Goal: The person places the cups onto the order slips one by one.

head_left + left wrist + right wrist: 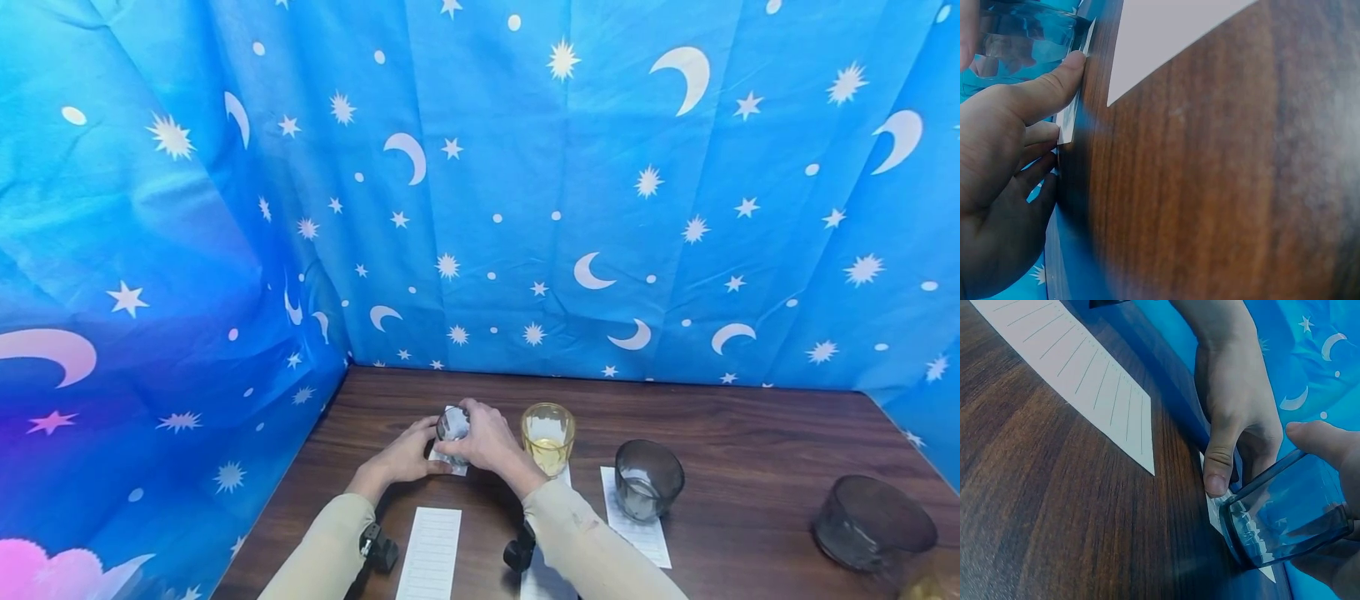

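White ruled paper [429, 554], any writing too small to read, lies nearest. Beyond stand a dark bowl [873, 525], smoky cup [649, 481] and amber tumbler [550, 437]. Leftward, the right hand [491, 437] curls round a clear glass [453, 423] at another slip [1067, 128]; the left hand [407, 452], loosely extended, thumbs that slip. Table edge [675, 393] meets blue cloth [525, 167].

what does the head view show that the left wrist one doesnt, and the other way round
Only the head view: the yellow glass, the dark cup, the dark bowl at the right and the moons.
Only the left wrist view: the left palm.
Both: the left hand, part of the right hand, the held glass, paper strips, the table and the curtain.
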The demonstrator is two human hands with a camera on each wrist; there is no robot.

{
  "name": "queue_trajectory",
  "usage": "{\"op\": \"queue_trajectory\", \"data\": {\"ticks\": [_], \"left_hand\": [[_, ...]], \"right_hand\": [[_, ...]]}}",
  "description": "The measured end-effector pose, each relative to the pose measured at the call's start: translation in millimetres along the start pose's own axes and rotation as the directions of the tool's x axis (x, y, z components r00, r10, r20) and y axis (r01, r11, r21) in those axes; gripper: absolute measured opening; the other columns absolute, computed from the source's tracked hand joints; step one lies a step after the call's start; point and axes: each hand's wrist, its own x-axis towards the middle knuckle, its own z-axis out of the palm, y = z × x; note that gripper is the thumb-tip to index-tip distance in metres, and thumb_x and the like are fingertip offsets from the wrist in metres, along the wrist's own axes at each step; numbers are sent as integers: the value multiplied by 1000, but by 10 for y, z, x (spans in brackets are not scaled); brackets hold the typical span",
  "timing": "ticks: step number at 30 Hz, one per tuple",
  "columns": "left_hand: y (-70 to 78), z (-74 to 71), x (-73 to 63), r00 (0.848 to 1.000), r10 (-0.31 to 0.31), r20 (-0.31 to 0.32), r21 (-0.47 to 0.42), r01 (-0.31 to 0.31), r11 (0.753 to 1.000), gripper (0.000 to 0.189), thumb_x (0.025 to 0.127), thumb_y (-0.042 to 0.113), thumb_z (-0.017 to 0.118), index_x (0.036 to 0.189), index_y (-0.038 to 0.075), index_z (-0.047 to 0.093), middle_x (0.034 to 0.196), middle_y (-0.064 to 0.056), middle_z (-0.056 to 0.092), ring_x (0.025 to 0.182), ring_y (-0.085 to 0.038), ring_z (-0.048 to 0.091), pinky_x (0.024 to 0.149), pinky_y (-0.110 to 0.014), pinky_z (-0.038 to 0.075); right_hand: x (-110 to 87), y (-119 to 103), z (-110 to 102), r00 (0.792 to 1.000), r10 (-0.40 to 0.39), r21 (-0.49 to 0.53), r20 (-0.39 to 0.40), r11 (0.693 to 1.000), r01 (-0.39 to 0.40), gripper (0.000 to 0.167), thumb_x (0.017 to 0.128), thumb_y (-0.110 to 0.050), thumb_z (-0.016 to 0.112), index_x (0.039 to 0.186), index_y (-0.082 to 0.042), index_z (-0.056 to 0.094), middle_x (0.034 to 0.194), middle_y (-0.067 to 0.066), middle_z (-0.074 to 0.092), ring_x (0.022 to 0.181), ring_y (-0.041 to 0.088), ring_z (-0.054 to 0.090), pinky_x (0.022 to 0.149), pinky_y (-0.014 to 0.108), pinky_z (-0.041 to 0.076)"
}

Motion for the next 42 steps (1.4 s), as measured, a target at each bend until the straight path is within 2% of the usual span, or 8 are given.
{"op": "queue_trajectory", "data": {"ticks": [8, 18, 29, 32, 36, 42], "left_hand": [[12, -18, -14, 1000, -2, -10, -2, 2, 1000, 70, 81, 44, 77, 141, 18, 53, 153, -7, 38, 142, -34, 35, 113, -56, 33], [25, -26, 0, 1000, -8, -10, 2, 8, 1000, 70, 82, 44, 76, 142, 18, 51, 155, -7, 37, 143, -34, 34, 113, -56, 33], [19, 11, 9, 998, 59, -18, -10, -59, 998, 71, 80, 43, 78, 139, 13, 54, 151, -9, 42, 140, -33, 38, 113, -52, 34], [34, 13, -3, 998, 59, -16, -11, -59, 998, 70, 80, 43, 78, 139, 13, 54, 151, -9, 42, 140, -32, 39, 113, -52, 34], [42, 3, -20, 999, 52, -14, -18, -52, 998, 71, 80, 42, 78, 140, 15, 53, 152, -10, 40, 139, -32, 39, 113, -53, 34], [11, -25, -39, 995, 92, -38, -21, -92, 996, 77, 77, 39, 82, 143, 16, 50, 152, -12, 40, 138, -33, 41, 112, -53, 36]], "right_hand": [[4, -6, -14, 1000, -10, -7, 15, 1000, 10, 86, 70, -55, 81, 134, -6, 52, 116, 12, 65, 93, 21, 61, 80, 37, 55], [-13, -14, -35, 1000, -10, 3, 13, 1000, 10, 87, 71, -52, 82, 137, -4, 49, 119, 14, 63, 98, 24, 61, 84, 40, 55], [-53, -23, -42, 1000, 14, -10, 20, 1000, -14, 93, 72, -55, 80, 141, -3, 45, 132, 16, 56, 110, 28, 58, 95, 43, 52], [-55, -30, -63, 1000, 14, -7, 14, 1000, -14, 96, 72, -57, 80, 142, -4, 43, 138, 17, 52, 117, 31, 57, 99, 45, 50], [-49, -51, -107, 1000, -5, 6, -7, 1000, 5, 99, 71, -59, 79, 144, -3, 41, 144, 19, 47, 126, 36, 52, 104, 49, 47], [-64, -121, -239, 999, -39, -5, -36, 999, 39, 99, 70, -63, 76, 145, -6, 43, 146, 18, 47, 132, 37, 48, 106, 50, 45]]}}
